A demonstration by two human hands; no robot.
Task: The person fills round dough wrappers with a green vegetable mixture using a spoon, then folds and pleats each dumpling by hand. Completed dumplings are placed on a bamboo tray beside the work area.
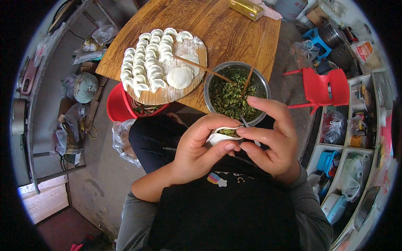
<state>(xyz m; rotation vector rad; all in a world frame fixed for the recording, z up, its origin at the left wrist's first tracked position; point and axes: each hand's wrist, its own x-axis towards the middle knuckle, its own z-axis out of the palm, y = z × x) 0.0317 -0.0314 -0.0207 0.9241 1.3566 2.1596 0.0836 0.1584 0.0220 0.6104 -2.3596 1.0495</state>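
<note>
My left hand [201, 146] cradles a dumpling wrapper [220, 135] folded around green filling, its top edge still apart. Thumb and index finger of my right hand [273, 138] pinch the wrapper's right end. Just beyond, a steel bowl [205, 91] of chopped green filling [230, 94] holds two wooden chopsticks [204, 68] and a thin pale utensil [249, 128], partly hidden by my right hand. Left of the bowl, rows of folded dumplings [152, 58] lie on a round, floured slatted board [188, 47], beside a stack of flat wrappers [180, 77].
The bowl and board rest on a wooden table [226, 34] with a gold box [246, 9] at its far edge. A red basin [117, 102] stands below its left side. Right are a red chair [325, 88] and shelves [358, 147]; a squash [85, 87] lies left.
</note>
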